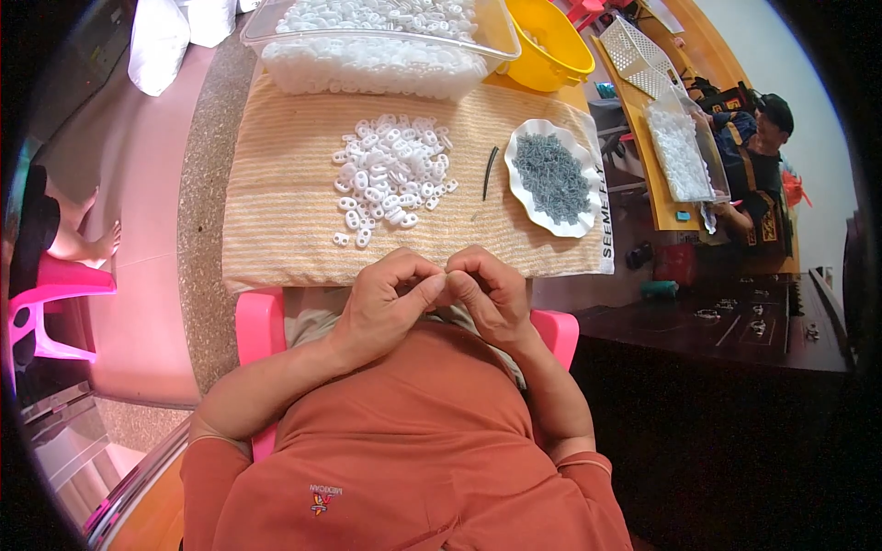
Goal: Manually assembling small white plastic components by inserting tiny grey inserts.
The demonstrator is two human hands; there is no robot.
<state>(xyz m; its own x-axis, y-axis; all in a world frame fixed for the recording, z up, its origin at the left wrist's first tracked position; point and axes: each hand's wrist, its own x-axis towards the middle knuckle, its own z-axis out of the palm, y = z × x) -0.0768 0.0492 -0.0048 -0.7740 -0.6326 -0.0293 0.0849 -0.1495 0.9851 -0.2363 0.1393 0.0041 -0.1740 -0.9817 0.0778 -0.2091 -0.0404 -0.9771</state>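
Note:
My left hand point(397, 292) and my right hand point(485, 292) meet fingertip to fingertip just off the near edge of the table. Both are closed in a pinch; whatever lies between the fingers is hidden. Beyond them, a loose pile of small white oval plastic pieces with two holes point(390, 170) lies on a striped beige towel point(276, 220). To the right stands a white scalloped plate point(520, 199) heaped with small grey pieces point(553, 179), too fine to tell apart. A thin dark stick-like piece point(490, 174) lies between pile and plate.
A clear plastic bin point(377, 41) full of white pieces stands at the far side, beside a yellow basin point(548, 50). At the right, another person point(753, 161) sits by a table with a clear tray of white pieces point(680, 151). A pink stool point(60, 303) is at the left.

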